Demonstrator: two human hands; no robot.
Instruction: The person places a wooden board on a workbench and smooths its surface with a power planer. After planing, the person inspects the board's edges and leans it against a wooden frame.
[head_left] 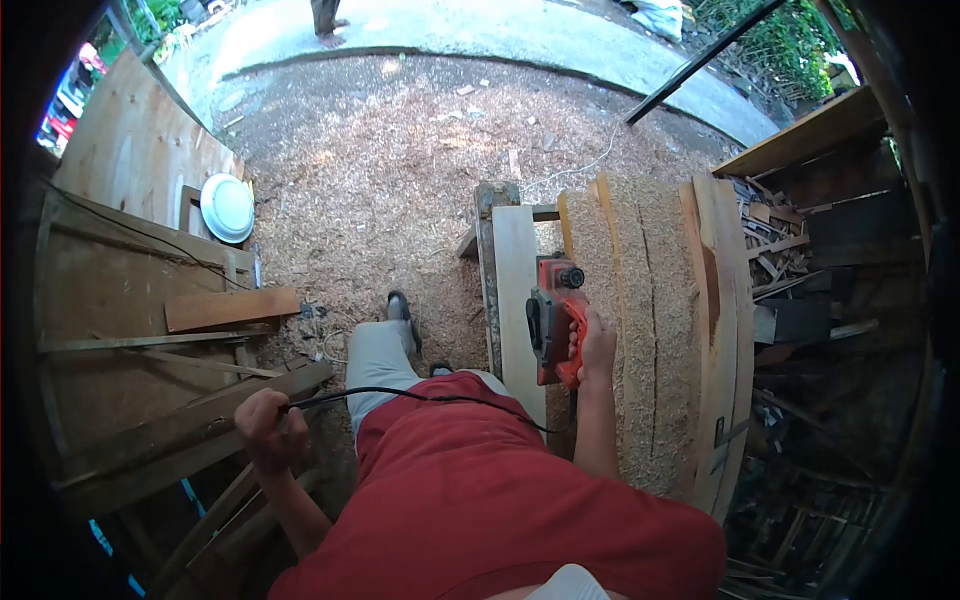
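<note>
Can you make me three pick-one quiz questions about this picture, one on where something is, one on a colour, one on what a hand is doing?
1. Where does the red electric planer sit?
A. on the pale wooden plank
B. on the round white dish
C. on the sawdust ground

2. What colour is the person's shirt?
A. blue
B. red
C. green

3. What is the left hand doing?
A. lying flat
B. pointing
C. gripping the black power cord

Answers: 1 A, the planer rests on the plank under the right hand; 2 B, red cloth fills the foreground; 3 C, the fingers close round the cord.
</note>
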